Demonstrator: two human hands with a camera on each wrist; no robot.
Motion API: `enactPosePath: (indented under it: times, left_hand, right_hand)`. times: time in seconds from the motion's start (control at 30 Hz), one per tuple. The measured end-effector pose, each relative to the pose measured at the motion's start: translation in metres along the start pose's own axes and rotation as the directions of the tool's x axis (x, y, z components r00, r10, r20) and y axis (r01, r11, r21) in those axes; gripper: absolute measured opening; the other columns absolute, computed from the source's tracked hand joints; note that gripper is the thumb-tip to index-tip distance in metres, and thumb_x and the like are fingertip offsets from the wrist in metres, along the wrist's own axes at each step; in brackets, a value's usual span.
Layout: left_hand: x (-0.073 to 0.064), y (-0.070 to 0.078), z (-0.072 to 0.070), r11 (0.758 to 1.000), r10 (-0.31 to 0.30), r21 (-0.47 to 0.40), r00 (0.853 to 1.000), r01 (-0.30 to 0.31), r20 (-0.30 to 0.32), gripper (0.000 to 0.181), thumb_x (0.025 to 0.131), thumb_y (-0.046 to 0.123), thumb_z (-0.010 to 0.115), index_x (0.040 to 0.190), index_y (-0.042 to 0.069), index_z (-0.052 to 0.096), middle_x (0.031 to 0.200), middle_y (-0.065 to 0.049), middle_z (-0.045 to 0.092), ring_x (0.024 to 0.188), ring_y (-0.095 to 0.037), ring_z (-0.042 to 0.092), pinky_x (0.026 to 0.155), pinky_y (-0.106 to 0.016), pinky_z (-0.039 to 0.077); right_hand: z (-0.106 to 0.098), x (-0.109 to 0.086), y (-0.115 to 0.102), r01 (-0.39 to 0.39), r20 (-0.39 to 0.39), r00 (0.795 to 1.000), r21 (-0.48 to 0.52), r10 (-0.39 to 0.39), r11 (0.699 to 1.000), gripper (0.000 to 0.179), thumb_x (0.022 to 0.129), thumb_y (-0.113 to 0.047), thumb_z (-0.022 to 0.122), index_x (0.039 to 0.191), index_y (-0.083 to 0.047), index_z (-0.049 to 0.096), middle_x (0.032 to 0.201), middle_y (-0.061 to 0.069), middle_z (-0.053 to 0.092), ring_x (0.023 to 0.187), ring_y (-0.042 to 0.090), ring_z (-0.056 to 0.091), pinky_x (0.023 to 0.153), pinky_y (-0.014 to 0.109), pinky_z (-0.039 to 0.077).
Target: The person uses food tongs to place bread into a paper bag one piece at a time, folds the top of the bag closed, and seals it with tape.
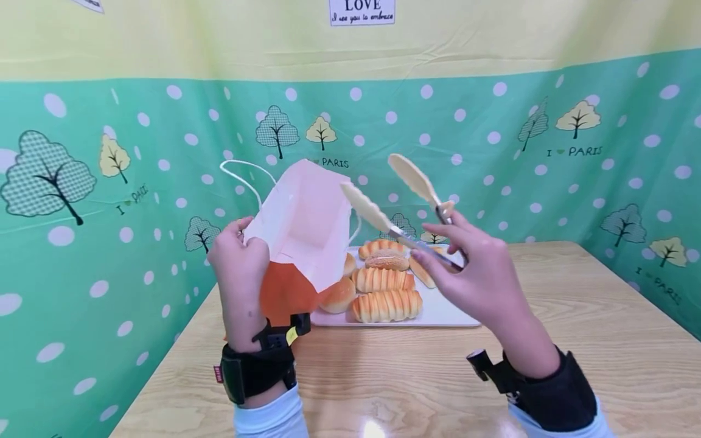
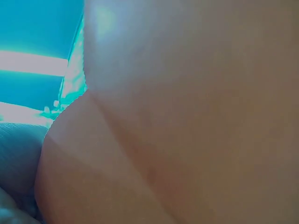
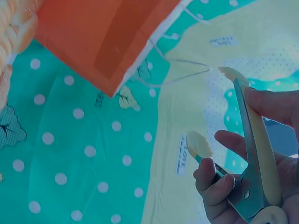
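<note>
My left hand grips the rim of a paper bag, orange outside and white inside, with white string handles. The bag is tilted, its mouth facing me, and no bread shows in the part of its inside that I see. In the left wrist view the bag's side fills most of the picture. My right hand holds metal food tongs with cream tips, to the right of the bag. The tongs' arms stand apart with nothing between them; the right wrist view shows fingers around both arms.
Behind and below the bag, a white tray bears several breads, among them a ridged roll, a round bun and a long brown roll. It stands on a wooden table. A patterned green curtain hangs close behind.
</note>
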State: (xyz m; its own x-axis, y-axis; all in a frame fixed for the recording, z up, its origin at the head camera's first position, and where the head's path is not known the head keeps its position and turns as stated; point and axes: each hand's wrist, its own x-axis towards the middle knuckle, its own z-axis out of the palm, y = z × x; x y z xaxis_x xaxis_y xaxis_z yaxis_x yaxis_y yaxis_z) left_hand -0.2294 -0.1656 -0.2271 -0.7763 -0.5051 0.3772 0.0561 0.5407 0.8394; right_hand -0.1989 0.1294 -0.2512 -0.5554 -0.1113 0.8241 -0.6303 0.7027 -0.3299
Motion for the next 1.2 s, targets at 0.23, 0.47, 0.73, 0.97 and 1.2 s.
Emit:
enactPosePath:
  times: [0.23, 0.47, 0.73, 0.97, 1.2]
  left_hand:
    - [0.002, -0.004, 0.005, 1.000, 0.025, -0.010, 0.998, -0.026, -0.060, 0.041, 0.080, -0.001, 0.040, 0.118, 0.009, 0.046, 0.066, -0.011, 0.048, 0.051, -0.024, 0.043, 0.046, -0.025, 0.037]
    - [0.006, -0.009, 0.007, 0.999, 0.051, 0.021, 0.995, -0.049, -0.080, 0.032, 0.083, 0.003, 0.039, 0.105, 0.008, 0.061, 0.055, -0.007, 0.032, 0.041, -0.020, 0.027, 0.040, -0.026, 0.023]
    - [0.008, -0.007, 0.006, 0.999, 0.050, 0.011, 0.998, -0.050, -0.033, 0.035, 0.088, 0.007, 0.039, 0.109, 0.004, 0.066, 0.120, -0.011, 0.065, 0.039, -0.015, 0.028, 0.040, -0.024, 0.025]
    - [0.008, -0.006, 0.004, 0.997, 0.073, 0.014, 0.997, -0.073, 0.029, 0.040, 0.086, 0.005, 0.036, 0.113, 0.002, 0.065, 0.140, -0.011, 0.052, 0.040, -0.014, 0.024, 0.040, -0.024, 0.021]
    - [0.005, -0.003, -0.001, 0.996, 0.077, 0.030, 0.992, -0.080, 0.104, 0.045, 0.086, 0.003, 0.034, 0.124, 0.002, 0.058, 0.142, -0.012, 0.048, 0.053, -0.021, 0.036, 0.044, -0.024, 0.028]
  right_hand:
    - [-0.018, 0.005, 0.019, -0.055, -0.021, 0.998, -0.098, 0.053, 0.994, 0.042, 0.076, -0.028, 0.073, 0.113, -0.009, 0.068, 0.122, 0.018, 0.064, 0.068, 0.016, 0.054, 0.042, 0.026, 0.042]
    - [-0.022, 0.001, 0.040, -0.044, 0.372, 0.911, -0.346, 0.180, 0.937, 0.035, 0.073, -0.036, 0.074, 0.103, -0.017, 0.073, 0.137, 0.022, 0.052, 0.090, 0.034, 0.063, 0.049, 0.037, 0.044]
    - [0.000, -0.008, 0.057, 0.096, 0.703, 0.683, -0.356, 0.199, 0.930, 0.025, 0.066, -0.031, 0.078, 0.090, -0.024, 0.075, 0.128, 0.014, 0.062, 0.104, 0.036, 0.059, 0.057, 0.034, 0.048]
    - [0.023, -0.012, 0.071, 0.056, 0.755, 0.599, -0.371, 0.266, 0.927, 0.026, 0.067, -0.031, 0.077, 0.091, -0.021, 0.075, 0.129, 0.016, 0.061, 0.107, 0.036, 0.057, 0.069, 0.042, 0.052]
    - [0.026, -0.012, 0.086, 0.014, 0.799, 0.541, -0.320, 0.262, 0.947, 0.020, 0.071, -0.025, 0.076, 0.089, -0.016, 0.076, 0.125, 0.021, 0.062, 0.112, 0.039, 0.055, 0.087, 0.053, 0.049]
